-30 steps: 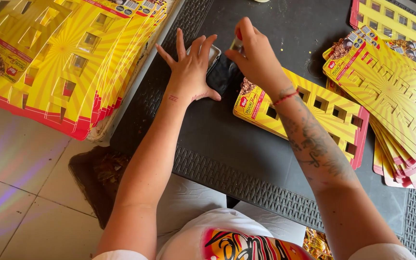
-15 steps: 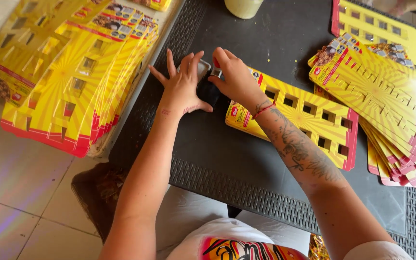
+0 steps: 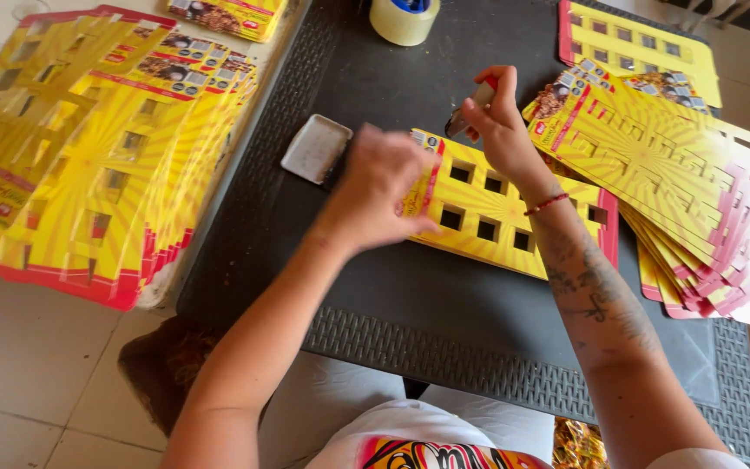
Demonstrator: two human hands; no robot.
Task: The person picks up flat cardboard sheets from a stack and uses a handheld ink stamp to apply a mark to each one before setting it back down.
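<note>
I see one yellow card (image 3: 501, 213) with square cut-out windows lying flat on the dark table (image 3: 444, 339), and that is the piece in hand. My left hand (image 3: 379, 187) rests on the card's left end, fingers curled loosely over the edge; it is blurred, so I cannot tell whether it pinches the card or only presses it down. My right hand (image 3: 501, 122) hovers above the card's upper edge, closed around a small light-coloured stamp (image 3: 470, 108) held between thumb and fingers, its lower end tilted down toward the card but not touching it. Just left of the card sits one shallow white tray (image 3: 316, 148), probably an ink pad, though I cannot be sure. As I judge it, the work is somewhere in the middle: a thick stack of cards (image 3: 88, 174) lies off the table's left edge, and a fanned pile of cards (image 3: 696, 200) spreads at the right, partly over the table; which pile is finished and which is waiting I cannot tell. Counting: one card being worked, two big piles too dense to count, one more lone card (image 3: 644, 43) at the top right, one roll of tape (image 3: 404, 17) at the table's far edge, one stamp, one tray.
</note>
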